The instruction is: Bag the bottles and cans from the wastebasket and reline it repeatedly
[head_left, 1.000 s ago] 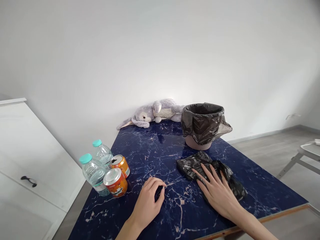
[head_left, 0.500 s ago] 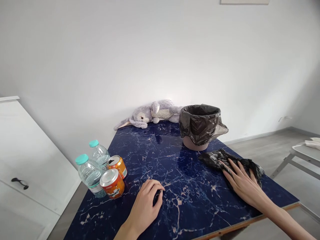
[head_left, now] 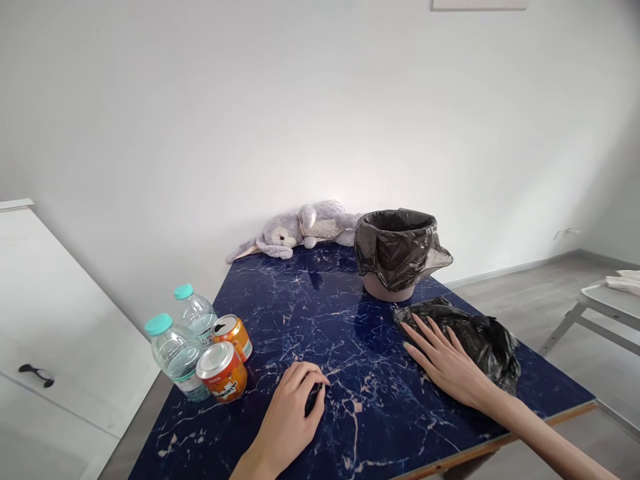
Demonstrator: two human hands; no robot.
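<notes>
My left hand rests on the blue marbled table, its fingers curled and thumb tip close to the index fingertip. Only a dark gap shows inside that curl. On the right, my right hand lies flat with fingers spread, over the near left edge of a crumpled black plastic bag. Just beyond it stands a bin lined with a black bag. Left of my left hand are two orange drink cans and two clear bottles with turquoise caps.
A grey plush rabbit lies at the table's far end against the white wall. A white cabinet with a black handle stands at left. To the right is a grey folding chair or stool.
My right hand has slid left across the black bag, and the bag's right part now shows uncovered. My left hand has stayed in place. The view has shifted slightly.
</notes>
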